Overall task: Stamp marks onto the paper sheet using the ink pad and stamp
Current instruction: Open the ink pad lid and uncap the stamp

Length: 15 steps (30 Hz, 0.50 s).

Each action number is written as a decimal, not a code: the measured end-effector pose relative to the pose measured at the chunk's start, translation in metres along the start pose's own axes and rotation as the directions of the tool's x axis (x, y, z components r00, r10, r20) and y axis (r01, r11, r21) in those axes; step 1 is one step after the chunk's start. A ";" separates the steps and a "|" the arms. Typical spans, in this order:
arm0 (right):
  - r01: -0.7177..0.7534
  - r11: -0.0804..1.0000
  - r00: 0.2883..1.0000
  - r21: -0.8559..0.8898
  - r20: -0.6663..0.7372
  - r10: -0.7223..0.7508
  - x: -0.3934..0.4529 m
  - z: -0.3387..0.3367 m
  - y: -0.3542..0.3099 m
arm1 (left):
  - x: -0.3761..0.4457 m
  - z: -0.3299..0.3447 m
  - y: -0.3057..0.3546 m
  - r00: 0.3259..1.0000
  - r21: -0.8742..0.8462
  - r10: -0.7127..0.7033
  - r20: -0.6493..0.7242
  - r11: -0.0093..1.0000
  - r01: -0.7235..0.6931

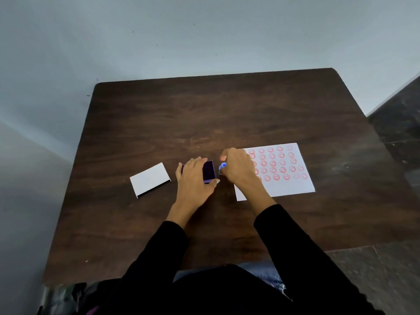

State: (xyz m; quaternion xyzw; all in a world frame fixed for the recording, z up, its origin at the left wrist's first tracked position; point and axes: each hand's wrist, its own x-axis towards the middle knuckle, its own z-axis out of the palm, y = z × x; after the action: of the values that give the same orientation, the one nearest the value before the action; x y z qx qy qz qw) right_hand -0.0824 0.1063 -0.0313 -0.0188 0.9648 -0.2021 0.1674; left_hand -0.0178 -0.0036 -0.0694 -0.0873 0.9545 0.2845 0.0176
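Fingers of your left hand point(195, 176) lie flat and close together over the ink pad point(209, 171), with the thumb hooked round its near right corner, so the hand is pressed on the pad rather than curled around it. Your right hand point(238, 168) is closed on the stamp point(222, 167), of which only a blue rounded end shows, poking out on the thumb side just right of the pad. Whether the stamp's face touches anything, you cannot tell.

That pad is a small dark purple rectangle lying open on the dark wooden table point(204, 114), its inked surface nearly black. A white lid point(150, 179) lies well to its left, apart from it. Right of your hands sits the paper sheet point(293, 187), white and slightly skewed, covered in rows of red round smiley marks; the ones at the far right look fainter. Your right wrist covers the sheet's near left part.
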 end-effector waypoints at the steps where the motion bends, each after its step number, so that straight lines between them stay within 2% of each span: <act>1: -0.009 1.000 1.000 0.021 -0.005 0.009 0.002 0.001 0.000 | 0.002 0.002 0.001 1.000 0.018 -0.003 -0.003 1.000 0.004; 5: -0.010 0.973 0.999 0.230 -0.040 0.019 0.007 -0.005 0.002 | 0.013 0.005 0.005 0.999 0.079 -0.036 -0.027 0.996 0.038; 7: 0.005 0.938 0.998 0.347 -0.065 0.019 0.008 -0.010 0.002 | 0.015 0.007 0.006 0.997 0.035 -0.041 -0.064 0.998 0.043; 11: 0.006 0.910 1.000 0.414 -0.027 0.006 0.008 -0.014 -0.001 | 0.014 0.007 0.006 0.985 -0.060 -0.047 -0.169 0.997 0.038; 15: -0.037 0.905 0.999 0.423 -0.001 0.041 0.008 -0.016 -0.001 | 0.014 0.007 0.007 0.979 -0.091 -0.086 -0.185 0.993 0.070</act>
State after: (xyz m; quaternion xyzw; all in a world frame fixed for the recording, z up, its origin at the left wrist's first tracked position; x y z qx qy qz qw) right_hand -0.0954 0.1103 -0.0199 0.0381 0.8990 -0.4032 0.1668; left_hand -0.0328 0.0040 -0.0725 -0.1519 0.9350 0.3138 -0.0655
